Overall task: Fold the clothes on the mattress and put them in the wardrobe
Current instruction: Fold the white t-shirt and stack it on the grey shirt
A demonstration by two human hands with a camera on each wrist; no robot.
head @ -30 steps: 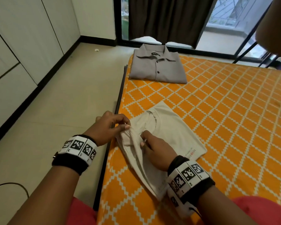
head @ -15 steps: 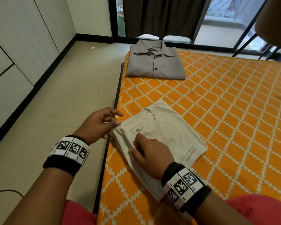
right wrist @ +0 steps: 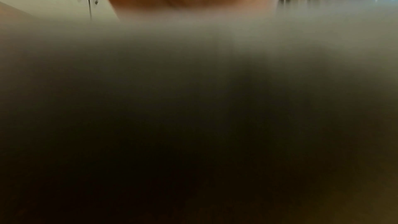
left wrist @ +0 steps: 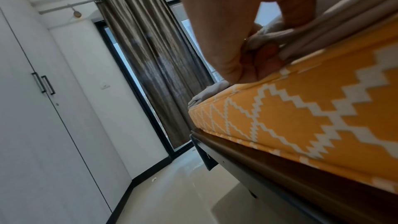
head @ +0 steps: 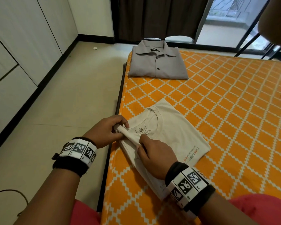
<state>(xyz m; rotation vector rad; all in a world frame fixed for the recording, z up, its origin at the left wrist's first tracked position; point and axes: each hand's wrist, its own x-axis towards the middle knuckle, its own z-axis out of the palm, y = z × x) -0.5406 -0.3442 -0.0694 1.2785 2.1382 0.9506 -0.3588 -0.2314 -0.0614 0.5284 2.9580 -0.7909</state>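
The left hand [head: 106, 133], loose half a second ago, is pinching the cream T-shirt [head: 172, 135] edge again; the right hand [head: 154, 157] is gripping it alongside; folding is continuing.

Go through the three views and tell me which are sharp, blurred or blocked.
Head view: sharp and evenly lit, edges bent by the wide lens. Left wrist view: steeply tilted, the left hand soft and close, the mattress clearer. Right wrist view: nearly all dark blur, blocked by something close against the lens.
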